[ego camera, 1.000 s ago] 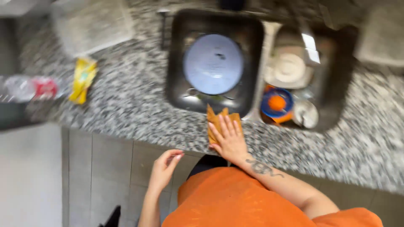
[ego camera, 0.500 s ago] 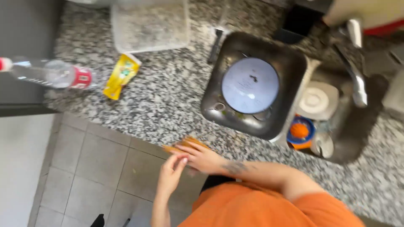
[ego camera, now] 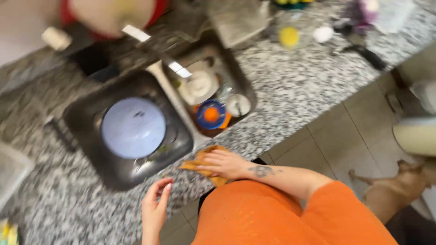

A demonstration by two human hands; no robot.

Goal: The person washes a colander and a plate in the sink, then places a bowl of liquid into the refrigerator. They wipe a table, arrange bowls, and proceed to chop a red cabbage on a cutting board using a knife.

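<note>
My right hand [ego camera: 225, 164] lies flat on an orange cloth [ego camera: 200, 159], pressing it onto the speckled granite counter [ego camera: 295, 90] at the front edge, just in front of the double sink [ego camera: 86, 122]. My left hand [ego camera: 154, 206] hovers empty below the counter edge, fingers loosely apart, near the cloth. The left basin holds a large pale blue plate [ego camera: 133, 127]. In the right basin are a white dish [ego camera: 200, 86], a blue and orange bowl [ego camera: 211, 114] and a small round lid [ego camera: 238, 105]. I wear an orange top.
Yellow and white round items [ego camera: 289, 36] and dark utensils [ego camera: 365, 54] lie on the counter at the right. A clear container edge [ego camera: 11, 170] shows at the far left. A tan dog [ego camera: 399, 183] stands on the tiled floor at the right.
The view has swung right and tilted, so the sink now sits left of centre. My right hand stays on the orange cloth at the counter edge; my left hand stays low nearby.
</note>
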